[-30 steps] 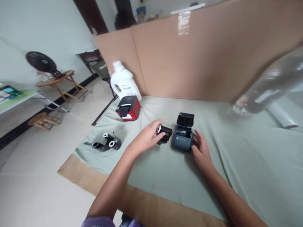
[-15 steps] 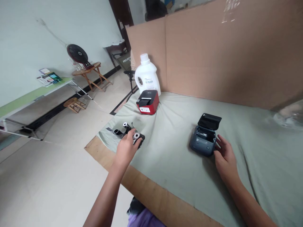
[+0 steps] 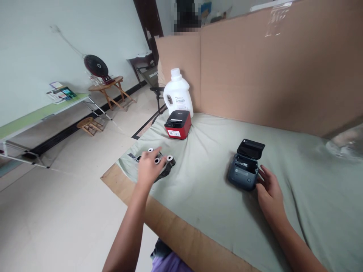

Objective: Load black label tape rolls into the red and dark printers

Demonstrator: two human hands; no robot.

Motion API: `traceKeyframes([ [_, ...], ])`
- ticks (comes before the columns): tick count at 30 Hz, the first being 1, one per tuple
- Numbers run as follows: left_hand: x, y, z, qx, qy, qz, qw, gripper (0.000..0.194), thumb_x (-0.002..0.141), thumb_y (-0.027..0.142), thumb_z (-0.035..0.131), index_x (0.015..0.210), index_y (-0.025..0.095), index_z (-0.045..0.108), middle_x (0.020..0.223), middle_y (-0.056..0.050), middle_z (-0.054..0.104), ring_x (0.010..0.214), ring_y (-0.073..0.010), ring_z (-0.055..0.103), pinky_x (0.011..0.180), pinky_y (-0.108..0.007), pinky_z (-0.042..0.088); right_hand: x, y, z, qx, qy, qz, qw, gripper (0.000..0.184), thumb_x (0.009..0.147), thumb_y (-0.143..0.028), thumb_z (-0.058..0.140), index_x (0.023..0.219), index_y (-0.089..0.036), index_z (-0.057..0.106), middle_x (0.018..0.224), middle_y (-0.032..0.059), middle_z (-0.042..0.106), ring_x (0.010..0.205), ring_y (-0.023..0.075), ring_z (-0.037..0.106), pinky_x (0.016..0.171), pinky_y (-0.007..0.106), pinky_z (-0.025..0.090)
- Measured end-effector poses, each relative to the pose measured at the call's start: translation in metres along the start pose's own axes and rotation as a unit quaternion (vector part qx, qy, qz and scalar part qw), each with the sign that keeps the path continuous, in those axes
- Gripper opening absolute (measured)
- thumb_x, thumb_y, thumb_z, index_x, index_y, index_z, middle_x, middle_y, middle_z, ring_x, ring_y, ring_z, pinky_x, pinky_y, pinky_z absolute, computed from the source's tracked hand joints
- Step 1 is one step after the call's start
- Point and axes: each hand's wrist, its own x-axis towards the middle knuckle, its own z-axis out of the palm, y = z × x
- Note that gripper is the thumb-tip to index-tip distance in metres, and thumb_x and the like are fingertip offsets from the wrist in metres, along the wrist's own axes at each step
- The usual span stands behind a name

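My left hand [image 3: 150,166] is over a cluster of small rolls at the table's left, thumb and fingers apart. One roll with a white end [image 3: 169,158] stands just right of the thumb, beside crumpled black wrapping [image 3: 165,173]. Another roll end [image 3: 157,161] shows between the thumb and forefinger; no grip on it is visible. Behind the fingers is a further white-ended roll [image 3: 151,150]. My right hand [image 3: 270,190] grips the right side of a dark blue portable printer [image 3: 242,176], fingertips partly hidden. The printer's black lid [image 3: 251,148] stands up, exposing its inner bay.
A red and black printer [image 3: 178,124] sits near the back left, in front of a white jug [image 3: 178,92]. Tall cardboard [image 3: 255,68] borders the back. Clear plastic [image 3: 347,143] lies at the far right. Bare wood [image 3: 181,230] edges the green cloth [image 3: 210,189].
My left hand has opened and let go of a white-ended roll, which now stands to its right. The hand has shifted slightly left. My right hand stays at the dark blue printer.
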Motion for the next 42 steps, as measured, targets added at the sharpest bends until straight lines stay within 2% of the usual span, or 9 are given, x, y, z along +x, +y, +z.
traceKeyframes([
  [3,0.026,-0.027,-0.012,0.043,-0.004,-0.103,0.994,0.049,0.093,0.051,0.050,0.127,0.021,0.069,0.111,-0.011,0.075,0.114,-0.0332,0.060,0.096,-0.041,0.048,0.000,-0.001,0.001,-0.005,-0.001,0.002,1.000,0.068,0.079,-0.022,0.058,0.146,-0.023,0.047,0.152,0.0149,0.050,0.136,0.0309,0.053,0.114,0.054,0.042],
  [7,0.062,-0.046,-0.012,0.098,-0.188,-0.136,0.968,0.048,0.087,0.055,0.053,0.118,0.025,0.074,0.110,-0.010,0.077,0.106,-0.0350,0.066,0.092,-0.043,0.049,0.000,-0.003,0.000,-0.018,0.009,-0.011,1.000,0.066,0.078,-0.022,0.058,0.143,-0.021,0.050,0.149,0.0155,0.053,0.136,0.0314,0.053,0.113,0.053,0.044],
  [9,0.070,-0.048,-0.009,0.100,-0.224,-0.123,0.962,0.046,0.085,0.052,0.053,0.114,0.024,0.075,0.112,-0.011,0.076,0.103,-0.0341,0.067,0.086,-0.039,0.050,0.000,-0.004,0.000,-0.016,0.009,-0.011,1.000,0.065,0.077,-0.022,0.058,0.142,-0.021,0.050,0.148,0.0156,0.053,0.135,0.0317,0.054,0.113,0.054,0.044],
  [18,0.065,-0.041,-0.022,0.024,-0.210,-0.033,0.977,0.041,0.074,0.024,0.055,0.111,0.022,0.074,0.099,-0.009,0.076,0.091,-0.0269,0.068,0.082,-0.033,0.051,0.001,0.002,0.001,-0.005,0.004,-0.012,1.000,0.061,0.078,-0.023,0.057,0.139,-0.022,0.050,0.142,0.0143,0.056,0.133,0.0307,0.054,0.113,0.056,0.042],
  [21,0.063,-0.014,-0.044,-0.105,-0.137,-0.004,0.985,0.036,0.077,0.024,0.056,0.109,0.023,0.071,0.102,-0.006,0.074,0.088,-0.0235,0.067,0.087,-0.034,0.052,-0.001,-0.012,-0.003,-0.056,0.019,-0.059,0.996,0.054,0.080,-0.023,0.057,0.134,-0.024,0.054,0.143,0.0132,0.054,0.132,0.0309,0.054,0.107,0.054,0.047],
  [24,0.058,0.034,-0.062,-0.333,-0.106,0.049,0.935,0.029,0.079,0.027,0.064,0.106,0.020,0.067,0.114,-0.007,0.071,0.098,-0.0223,0.068,0.093,-0.036,0.053,0.000,-0.050,-0.009,-0.114,-0.004,-0.152,0.982,0.036,0.086,-0.023,0.054,0.121,-0.026,0.062,0.135,0.0098,0.059,0.128,0.0288,0.055,0.103,0.049,0.049],
  [29,0.043,0.138,-0.049,-0.555,-0.218,0.137,0.791,0.024,0.080,0.022,0.069,0.103,0.018,0.066,0.114,-0.008,0.070,0.100,-0.0222,0.068,0.082,-0.032,0.056,0.007,-0.136,-0.014,-0.160,-0.146,-0.216,0.952,0.025,0.097,-0.030,0.051,0.117,-0.026,0.065,0.118,0.0067,0.069,0.107,0.0235,0.064,0.093,0.040,0.051],
  [33,0.033,0.198,-0.014,-0.586,-0.312,0.171,0.728,0.027,0.081,0.018,0.066,0.108,0.020,0.067,0.108,-0.006,0.070,0.097,-0.0202,0.067,0.079,-0.029,0.053,0.019,-0.168,-0.013,-0.196,-0.232,-0.217,0.928,0.025,0.096,-0.031,0.057,0.117,-0.025,0.067,0.110,0.0055,0.071,0.093,0.0208,0.064,0.081,0.034,0.051],
  [42,0.028,0.220,0.030,-0.648,-0.300,0.059,0.697,0.030,0.074,0.024,0.071,0.102,0.019,0.064,0.102,-0.005,0.069,0.096,-0.0195,0.066,0.086,-0.032,0.051,0.037,-0.143,-0.028,-0.174,-0.247,-0.117,0.946,0.026,0.099,-0.030,0.046,0.110,-0.022,0.068,0.089,0.0025,0.072,0.078,0.0167,0.063,0.068,0.029,0.048],
])
